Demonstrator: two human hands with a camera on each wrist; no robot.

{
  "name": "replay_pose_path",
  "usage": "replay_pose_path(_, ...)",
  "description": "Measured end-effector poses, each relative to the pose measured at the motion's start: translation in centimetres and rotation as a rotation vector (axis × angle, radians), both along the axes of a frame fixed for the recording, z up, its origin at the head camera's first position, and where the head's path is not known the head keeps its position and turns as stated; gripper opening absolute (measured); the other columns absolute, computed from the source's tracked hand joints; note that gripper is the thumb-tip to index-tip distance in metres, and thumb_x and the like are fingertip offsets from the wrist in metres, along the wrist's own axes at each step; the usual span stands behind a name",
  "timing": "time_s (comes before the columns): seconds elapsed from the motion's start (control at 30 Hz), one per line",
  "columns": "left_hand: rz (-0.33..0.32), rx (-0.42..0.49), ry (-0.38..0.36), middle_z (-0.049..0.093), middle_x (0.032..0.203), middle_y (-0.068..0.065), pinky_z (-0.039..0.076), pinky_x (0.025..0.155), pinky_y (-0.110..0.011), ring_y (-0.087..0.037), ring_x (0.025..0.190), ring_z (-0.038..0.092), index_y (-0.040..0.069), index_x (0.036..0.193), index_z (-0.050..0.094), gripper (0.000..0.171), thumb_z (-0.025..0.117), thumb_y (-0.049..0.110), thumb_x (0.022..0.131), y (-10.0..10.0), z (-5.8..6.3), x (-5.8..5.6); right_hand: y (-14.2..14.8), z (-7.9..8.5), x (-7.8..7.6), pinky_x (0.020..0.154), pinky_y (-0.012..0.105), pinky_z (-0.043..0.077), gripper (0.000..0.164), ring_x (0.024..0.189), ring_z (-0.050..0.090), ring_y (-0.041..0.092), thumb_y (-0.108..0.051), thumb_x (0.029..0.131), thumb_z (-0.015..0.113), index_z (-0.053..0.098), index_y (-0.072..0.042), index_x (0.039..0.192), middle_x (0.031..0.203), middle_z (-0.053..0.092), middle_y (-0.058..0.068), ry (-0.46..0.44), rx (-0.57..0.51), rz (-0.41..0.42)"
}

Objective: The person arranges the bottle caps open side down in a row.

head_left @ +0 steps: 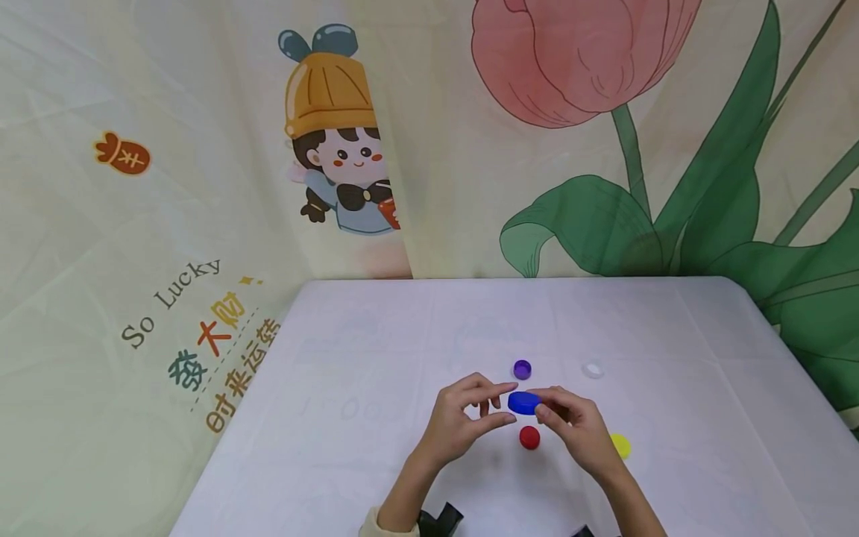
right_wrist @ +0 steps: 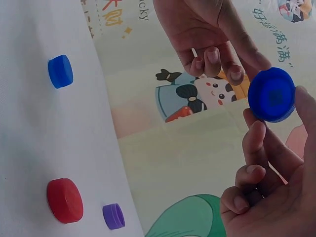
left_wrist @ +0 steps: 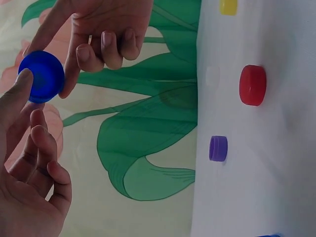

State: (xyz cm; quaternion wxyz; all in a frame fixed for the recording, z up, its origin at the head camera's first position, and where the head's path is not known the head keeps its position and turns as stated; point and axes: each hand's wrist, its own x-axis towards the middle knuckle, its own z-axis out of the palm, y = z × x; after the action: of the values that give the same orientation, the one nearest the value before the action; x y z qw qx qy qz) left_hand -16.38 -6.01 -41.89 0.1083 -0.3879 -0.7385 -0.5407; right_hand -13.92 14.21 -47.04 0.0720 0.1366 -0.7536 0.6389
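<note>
My right hand [head_left: 579,431] pinches a blue bottle cap [head_left: 524,403] between thumb and fingers, raised above the table. The left hand [head_left: 463,418] is at the cap's left side, thumb and index finger stretched out above and below its edge; a small gap shows in the head view. The cap's hollow inside [right_wrist: 271,95] shows in the right wrist view. Below the hands lies a red cap [head_left: 529,438], and a purple cap [head_left: 522,369] sits farther back with its hollow side showing. Another blue cap [right_wrist: 60,71] is on the table in the right wrist view.
A yellow cap [head_left: 621,446] lies to the right, partly hidden by the right hand. Toward the back right is a pale, see-through ring or cap [head_left: 593,369]. The white-covered table [head_left: 376,328] meets a printed cloth backdrop [head_left: 443,149] at its far edge.
</note>
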Motion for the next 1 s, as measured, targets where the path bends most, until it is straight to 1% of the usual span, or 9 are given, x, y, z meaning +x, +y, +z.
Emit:
replay_pose_path(0.1,0.017,-0.007,-0.023,0.054,0.074,-0.008,0.043,0.053,-0.02,-0.022,0.059,0.05,-0.005,0.105,0.067,0.036,0.077,0.001,0.071,0.0,0.1,0.1,-0.1,0.0,-0.1,0.059,0.023,0.043,0.023,0.07,0.05,0.014,-0.005,0.086,0.063,0.064,-0.004,0.109,0.08,0.057,0.002,0.024,0.022,-0.043)
replay_pose_path(0.2,0.034,-0.012,-0.035,0.054,0.074,-0.011,0.044,0.053,-0.021,-0.024,0.059,0.05,-0.005,0.106,0.066,0.039,0.078,0.002,0.07,0.0,0.3,0.2,-0.2,0.4,-0.1,0.055,0.024,0.039,0.03,0.065,0.045,0.014,0.0,0.081,0.069,0.063,-0.005,0.11,0.074,0.053,0.0,0.06,0.035,-0.07)
replay_pose_path(0.33,0.051,-0.015,-0.048,0.053,0.074,-0.011,0.043,0.053,-0.021,-0.025,0.059,0.05,-0.004,0.106,0.066,0.039,0.079,0.003,0.07,0.0,0.3,0.3,-0.5,1.6,0.3,0.053,0.026,0.036,0.036,0.063,0.042,0.021,0.005,0.076,0.071,0.062,-0.002,0.11,0.071,0.051,0.0,0.12,0.034,-0.056)
replay_pose_path(0.43,0.058,-0.014,-0.048,0.053,0.074,-0.008,0.043,0.053,-0.022,-0.024,0.058,0.05,-0.003,0.105,0.067,0.038,0.079,0.003,0.069,0.0,0.2,0.4,-0.8,2.4,0.6,0.054,0.027,0.036,0.037,0.064,0.041,0.021,0.005,0.075,0.072,0.061,-0.001,0.11,0.071,0.051,0.0,0.129,0.028,-0.045)
replay_pose_path(0.67,0.07,-0.008,-0.052,0.054,0.073,-0.013,0.044,0.053,-0.023,-0.025,0.059,0.05,-0.004,0.103,0.068,0.035,0.078,0.002,0.07,-0.1,0.1,0.3,-1.2,2.8,0.6,0.053,0.027,0.037,0.039,0.063,0.042,0.02,0.003,0.074,0.074,0.061,-0.002,0.11,0.07,0.051,0.0,0.139,0.046,-0.041)
replay_pose_path(0.77,0.092,-0.019,-0.044,0.053,0.073,-0.009,0.044,0.052,-0.024,-0.023,0.059,0.05,-0.003,0.103,0.068,0.035,0.078,0.004,0.071,-0.4,-0.7,-0.4,-1.4,3.0,0.2,0.053,0.026,0.037,0.04,0.063,0.042,0.014,0.001,0.074,0.075,0.061,-0.004,0.111,0.07,0.051,-0.001,0.149,0.081,-0.046)
replay_pose_path(0.87,0.123,-0.041,-0.034,0.053,0.074,-0.004,0.043,0.052,-0.024,-0.018,0.059,0.049,0.002,0.104,0.069,0.035,0.079,0.009,0.071,-0.8,-1.9,-1.6,-1.8,3.1,-0.5,0.052,0.024,0.038,0.04,0.062,0.042,0.016,-0.001,0.074,0.075,0.061,-0.004,0.111,0.07,0.051,-0.002,0.153,0.114,-0.053)
replay_pose_path(0.93,0.143,-0.072,-0.019,0.053,0.074,-0.003,0.043,0.052,-0.023,-0.014,0.061,0.049,0.006,0.106,0.07,0.037,0.079,0.015,0.072,-1.3,-2.5,-2.5,-2.1,2.7,-1.4,0.052,0.023,0.038,0.04,0.062,0.042,0.019,-0.001,0.074,0.075,0.061,-0.005,0.111,0.07,0.051,-0.001,0.158,0.132,-0.057)
replay_pose_path(1.0,0.155,-0.103,0.01,0.053,0.075,-0.001,0.042,0.052,-0.021,-0.01,0.062,0.048,0.009,0.106,0.07,0.037,0.079,0.019,0.072,-1.8,-2.5,-3.3,-2.3,2.1,-2.5,0.053,0.022,0.038,0.04,0.063,0.043,0.021,-0.004,0.075,0.075,0.062,-0.007,0.111,0.071,0.05,-0.002,0.158,0.141,-0.052)
